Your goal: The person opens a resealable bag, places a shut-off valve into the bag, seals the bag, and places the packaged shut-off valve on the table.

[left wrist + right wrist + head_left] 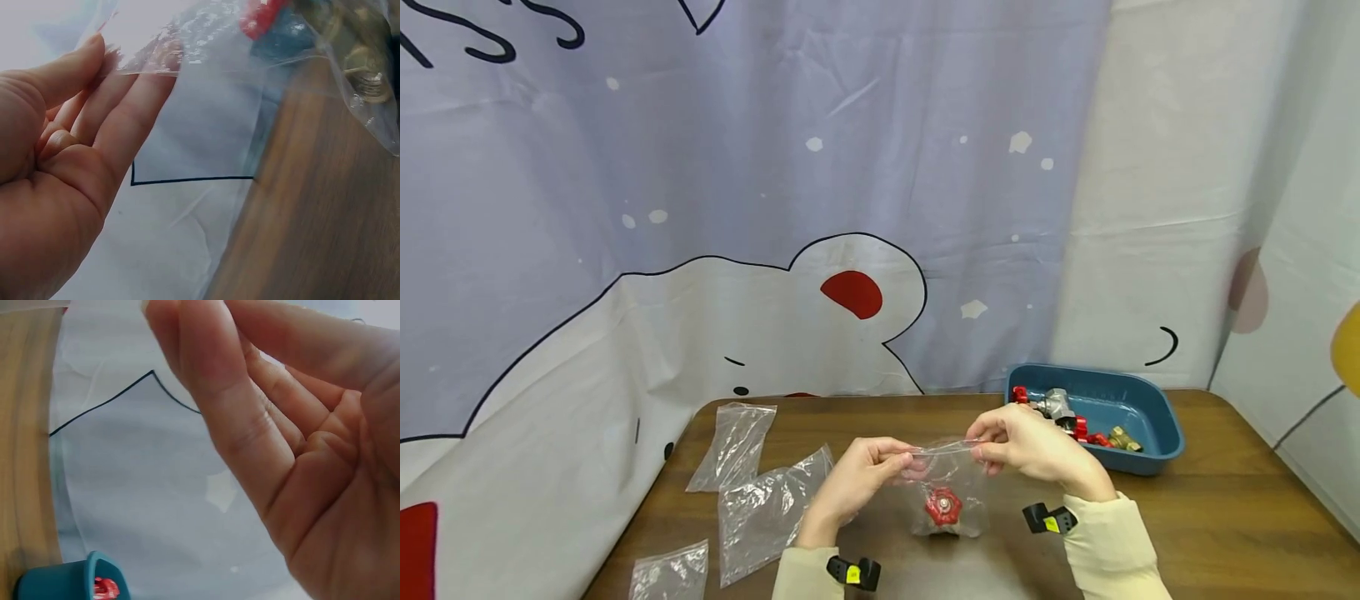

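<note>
A clear zip bag [967, 510] hangs upright between both hands, its top edge stretched level. Inside it is a valve with a red round handle [943, 506]; its brass body [365, 72] shows through the plastic in the left wrist view. The left hand [867, 477] pinches the bag's upper left corner between thumb and fingers. At the upper right corner the right hand [1037, 446] pinches the same edge. In the right wrist view the right hand's thumb and forefinger meet, with the bag itself hardly visible there.
Several clear bags lie flat at the table's left: one at the back [733, 447], a larger one [771, 512] and one in front [672, 573]. A blue bin [1138, 400] with red-handled and brass valves stands at the back right. A printed curtain [850, 167] hangs behind the wooden table [1232, 517].
</note>
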Demonstrator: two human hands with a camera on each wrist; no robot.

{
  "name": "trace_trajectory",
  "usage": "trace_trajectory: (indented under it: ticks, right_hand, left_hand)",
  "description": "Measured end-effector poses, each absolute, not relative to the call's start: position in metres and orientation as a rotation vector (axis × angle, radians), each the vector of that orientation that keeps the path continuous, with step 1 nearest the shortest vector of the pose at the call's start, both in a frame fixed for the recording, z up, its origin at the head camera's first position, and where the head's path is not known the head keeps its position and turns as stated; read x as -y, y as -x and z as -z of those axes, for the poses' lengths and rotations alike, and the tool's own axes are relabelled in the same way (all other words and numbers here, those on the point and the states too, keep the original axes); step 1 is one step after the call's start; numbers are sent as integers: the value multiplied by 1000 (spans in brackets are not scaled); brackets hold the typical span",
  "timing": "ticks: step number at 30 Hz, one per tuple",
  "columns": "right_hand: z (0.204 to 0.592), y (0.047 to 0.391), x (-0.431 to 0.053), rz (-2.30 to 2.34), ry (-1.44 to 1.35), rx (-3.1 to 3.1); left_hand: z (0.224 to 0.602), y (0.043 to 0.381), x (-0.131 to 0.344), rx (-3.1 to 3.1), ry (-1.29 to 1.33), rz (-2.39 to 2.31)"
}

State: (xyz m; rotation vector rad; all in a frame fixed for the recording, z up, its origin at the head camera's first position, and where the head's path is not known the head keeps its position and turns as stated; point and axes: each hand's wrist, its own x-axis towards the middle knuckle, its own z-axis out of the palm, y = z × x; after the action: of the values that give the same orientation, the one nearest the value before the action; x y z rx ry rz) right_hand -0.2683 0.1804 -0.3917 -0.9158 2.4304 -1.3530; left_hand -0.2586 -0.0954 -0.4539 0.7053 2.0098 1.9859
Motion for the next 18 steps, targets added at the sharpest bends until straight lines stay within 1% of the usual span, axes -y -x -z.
trace_trajectory:
  ticks: [7, 18]
  right_hand:
    - [397, 272, -183, 1350, 925, -2443]
    - [395, 273, -185, 1319, 962, -2466]
  left_hand:
    - [457, 260, 97, -2169, -594, -2015]
    - [451, 260, 103, -2232, -657, -1998]
